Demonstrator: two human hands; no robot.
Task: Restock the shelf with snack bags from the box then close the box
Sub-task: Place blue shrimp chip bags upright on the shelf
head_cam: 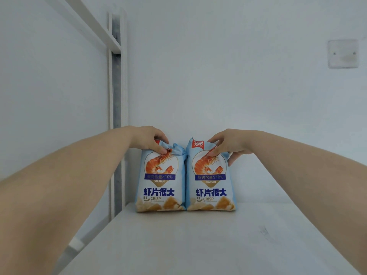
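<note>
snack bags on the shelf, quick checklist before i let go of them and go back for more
1. Is the left bag upright on the shelf: ok.
2. Is the right bag upright on the shelf: ok.
3. Printed fronts facing out, bags side by side: ok.
4. Hands off the bags: not ok; the left hand pinches the left bag's top and the right hand grips the right bag's top.
5. Bare shelf beside the right bag for more: ok.
6. Reach to the box: cannot tell, not in view.
</note>
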